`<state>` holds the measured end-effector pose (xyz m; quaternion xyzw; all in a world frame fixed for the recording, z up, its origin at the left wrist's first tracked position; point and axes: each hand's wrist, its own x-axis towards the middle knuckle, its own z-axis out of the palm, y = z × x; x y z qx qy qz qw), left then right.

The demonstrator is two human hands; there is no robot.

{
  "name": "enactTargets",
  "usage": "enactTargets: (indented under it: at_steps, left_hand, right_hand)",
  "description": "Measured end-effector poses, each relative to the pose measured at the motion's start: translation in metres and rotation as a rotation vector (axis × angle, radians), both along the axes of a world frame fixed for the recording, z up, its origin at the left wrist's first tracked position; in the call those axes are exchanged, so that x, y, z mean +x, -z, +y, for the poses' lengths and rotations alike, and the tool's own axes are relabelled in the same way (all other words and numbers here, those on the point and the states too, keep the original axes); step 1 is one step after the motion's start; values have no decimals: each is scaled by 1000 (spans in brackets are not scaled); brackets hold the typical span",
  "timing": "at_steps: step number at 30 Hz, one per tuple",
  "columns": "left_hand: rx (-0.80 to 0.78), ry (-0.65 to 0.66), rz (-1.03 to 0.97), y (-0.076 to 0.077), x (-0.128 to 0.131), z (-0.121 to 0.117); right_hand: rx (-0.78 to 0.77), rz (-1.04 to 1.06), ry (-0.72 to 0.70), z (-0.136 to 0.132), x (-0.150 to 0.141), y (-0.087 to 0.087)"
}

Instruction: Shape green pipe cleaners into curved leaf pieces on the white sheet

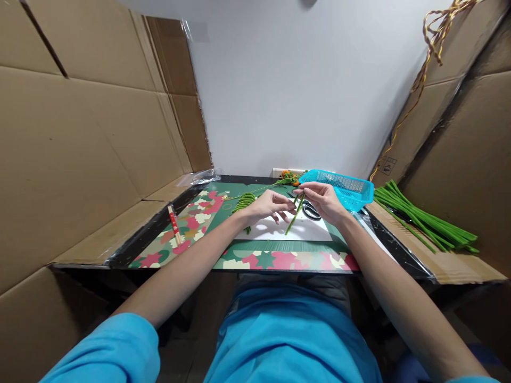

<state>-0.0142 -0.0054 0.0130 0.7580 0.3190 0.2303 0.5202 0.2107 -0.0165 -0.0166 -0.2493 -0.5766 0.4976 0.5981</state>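
Above a white sheet (315,232), both hands are at a green pipe cleaner (294,217) that is bent into or paired as two strands and slants down. My right hand (322,201) pinches it near its upper end. My left hand (271,206) has its thumb and index finger closed at the strand, while the other fingers curl loosely below. Black-handled scissors (311,210) lie on the sheet beneath my right hand. Beside my left hand is a group of curved green pipe cleaner pieces (244,201), partly hidden by that hand.
A blue plastic basket (353,183) stands at the back right. Straight green pipe cleaners (431,218) lie in a bundle on cardboard at right. Orange and green flower pieces (290,177) rest at the back. Red-wrapped sticks (174,225) lie at left. Cardboard walls (80,133) flank the table.
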Motion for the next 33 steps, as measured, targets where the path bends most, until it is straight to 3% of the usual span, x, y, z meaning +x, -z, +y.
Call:
enactTargets:
  at_steps: [23,33]
  left_hand:
    - [-1,79,3,3,5,-2]
    - [-66,81,-1,1,7,-8]
  right_hand:
    - [25,4,82,-2,-3,-1]
    - [33,5,35,2,1,3]
